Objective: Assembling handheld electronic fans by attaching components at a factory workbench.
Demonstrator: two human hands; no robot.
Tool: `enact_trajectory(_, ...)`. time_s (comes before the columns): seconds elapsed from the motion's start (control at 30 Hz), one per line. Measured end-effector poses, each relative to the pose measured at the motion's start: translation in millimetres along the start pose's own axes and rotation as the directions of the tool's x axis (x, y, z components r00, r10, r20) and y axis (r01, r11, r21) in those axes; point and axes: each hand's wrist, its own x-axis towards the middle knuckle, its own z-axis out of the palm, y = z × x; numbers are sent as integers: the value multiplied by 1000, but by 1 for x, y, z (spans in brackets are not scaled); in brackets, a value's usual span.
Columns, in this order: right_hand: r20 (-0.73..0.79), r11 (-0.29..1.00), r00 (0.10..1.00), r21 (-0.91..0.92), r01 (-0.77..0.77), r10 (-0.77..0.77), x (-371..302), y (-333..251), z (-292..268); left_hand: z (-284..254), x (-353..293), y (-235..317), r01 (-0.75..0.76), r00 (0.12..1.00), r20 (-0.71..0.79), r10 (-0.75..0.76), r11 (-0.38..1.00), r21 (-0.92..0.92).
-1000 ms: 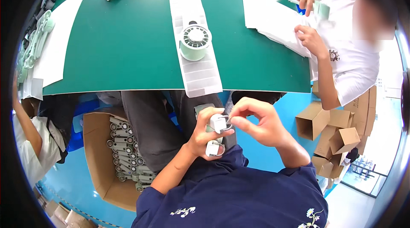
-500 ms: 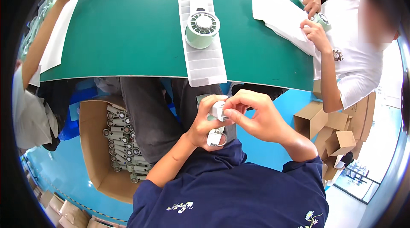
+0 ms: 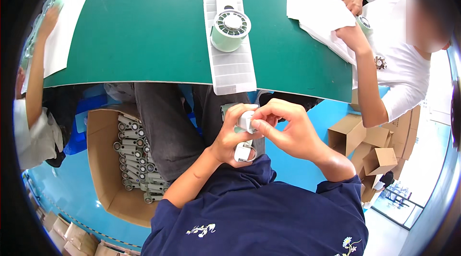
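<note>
My left hand [image 3: 225,137] is closed round a pale green and white handheld fan [image 3: 243,152], held above my lap. Much of the fan is hidden by my fingers; its white end with a thin ring shows below them. Thumb and forefinger of my right hand [image 3: 290,129] press together at a white piece [image 3: 247,121] of the fan, at the upper side of my left hand. Beyond them on the green table stands another pale green fan [image 3: 229,37] with a round silver grille, on a strip of translucent ribbed wrap [image 3: 233,73].
At my left a cardboard box [image 3: 103,169] holds several similar fans. White sheets [image 3: 314,13] lie at the table's right, where a co-worker [image 3: 396,59] handles another fan. Empty cartons [image 3: 345,133] are piled at the right. Another person's arm [image 3: 36,73] reaches over the left side.
My hands keep nearly the same hold. The arm at the left has come down over the table's edge. The right co-worker's nearer hand has shifted and turned beside the white sheets.
</note>
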Motion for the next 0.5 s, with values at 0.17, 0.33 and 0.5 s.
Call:
enact_trajectory(0.17,-53,997,998,-69,31,-35,-4,0,7,1,-1,0,3,1000,-5,-3,1000,-11)
enact_trajectory(0.33,-134,988,987,-136,70,-88,-7,-1,12,4,-2,-1,-2,999,-36,1,1000,-26)
enact_trajectory(0.5,-160,989,985,-140,48,-70,-9,-2,13,5,-1,0,-16,999,-45,15,999,-28)
